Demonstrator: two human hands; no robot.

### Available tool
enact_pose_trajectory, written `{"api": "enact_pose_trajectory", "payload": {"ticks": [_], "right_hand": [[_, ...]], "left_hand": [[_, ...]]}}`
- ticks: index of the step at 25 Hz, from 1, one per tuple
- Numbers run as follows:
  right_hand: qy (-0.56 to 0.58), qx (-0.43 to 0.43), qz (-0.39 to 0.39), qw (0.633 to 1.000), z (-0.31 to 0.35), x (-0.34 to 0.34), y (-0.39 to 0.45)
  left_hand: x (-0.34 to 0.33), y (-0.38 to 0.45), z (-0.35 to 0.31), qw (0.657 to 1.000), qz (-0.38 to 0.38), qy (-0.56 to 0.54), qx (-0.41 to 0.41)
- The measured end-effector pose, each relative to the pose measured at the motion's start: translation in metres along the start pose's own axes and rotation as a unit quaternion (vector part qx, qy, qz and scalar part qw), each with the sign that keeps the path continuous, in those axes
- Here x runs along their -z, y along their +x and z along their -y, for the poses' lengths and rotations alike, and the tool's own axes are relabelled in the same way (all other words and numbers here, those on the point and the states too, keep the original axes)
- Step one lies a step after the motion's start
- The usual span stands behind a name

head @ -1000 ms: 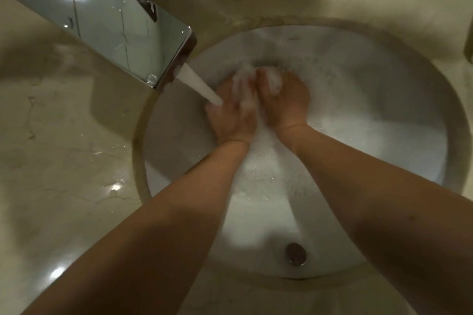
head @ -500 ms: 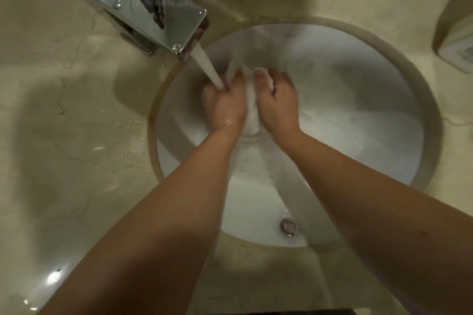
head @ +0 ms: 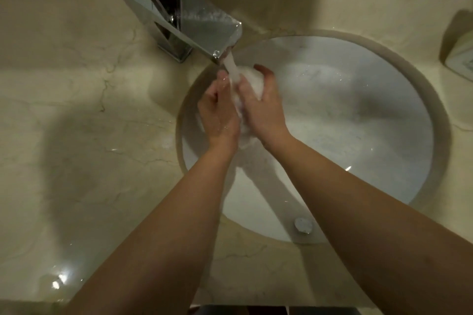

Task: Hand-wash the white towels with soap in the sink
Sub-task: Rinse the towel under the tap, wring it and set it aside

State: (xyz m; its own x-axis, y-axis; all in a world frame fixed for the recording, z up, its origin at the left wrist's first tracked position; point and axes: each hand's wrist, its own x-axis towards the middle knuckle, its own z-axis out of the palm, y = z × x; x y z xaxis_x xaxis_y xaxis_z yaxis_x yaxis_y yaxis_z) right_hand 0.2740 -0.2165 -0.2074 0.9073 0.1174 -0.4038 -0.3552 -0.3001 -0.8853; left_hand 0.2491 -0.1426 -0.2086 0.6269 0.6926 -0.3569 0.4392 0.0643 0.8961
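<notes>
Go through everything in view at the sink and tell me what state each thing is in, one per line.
Faucet: on, water running from the spout.
Water stream: falling onto the towel between the hands.
White towel: wet, bunched up.
Left hand: closed against the towel.
Right hand: gripping the towel.
Sink: wet, with shallow water.
Counter: wet in spots near the front.

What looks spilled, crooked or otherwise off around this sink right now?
Nothing serious stands out. The tap runs onto the white towel bunched between the left hand and right hand, over the sink. The only stray thing is some water glinting on the countertop at the near left.
</notes>
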Motion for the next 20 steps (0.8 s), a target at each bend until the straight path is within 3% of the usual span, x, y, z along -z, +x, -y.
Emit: {"api": "enact_pose_trajectory", "payload": {"ticks": [3,8,12,17,20], "right_hand": [[0.003,-0.009,-0.016,1.000,-0.016,0.010,0.011],[-0.192,0.036,-0.071,0.978,-0.043,0.020,0.014],[-0.139,0.129,-0.091,0.978,-0.038,0.008,0.005],[-0.223,0.094,-0.070,0.968,-0.041,-0.003,0.017],[-0.231,0.106,-0.091,0.963,-0.054,0.001,0.025]], "left_hand": [[0.001,-0.003,0.009,0.995,0.039,0.064,-0.066],[-0.004,-0.003,0.041,0.959,0.011,0.198,-0.204],[-0.010,-0.008,0.038,0.969,0.004,0.175,-0.172],[-0.013,0.000,0.056,0.992,0.019,0.080,-0.095],[-0.023,0.004,0.061,0.986,0.039,0.087,-0.133]]}}
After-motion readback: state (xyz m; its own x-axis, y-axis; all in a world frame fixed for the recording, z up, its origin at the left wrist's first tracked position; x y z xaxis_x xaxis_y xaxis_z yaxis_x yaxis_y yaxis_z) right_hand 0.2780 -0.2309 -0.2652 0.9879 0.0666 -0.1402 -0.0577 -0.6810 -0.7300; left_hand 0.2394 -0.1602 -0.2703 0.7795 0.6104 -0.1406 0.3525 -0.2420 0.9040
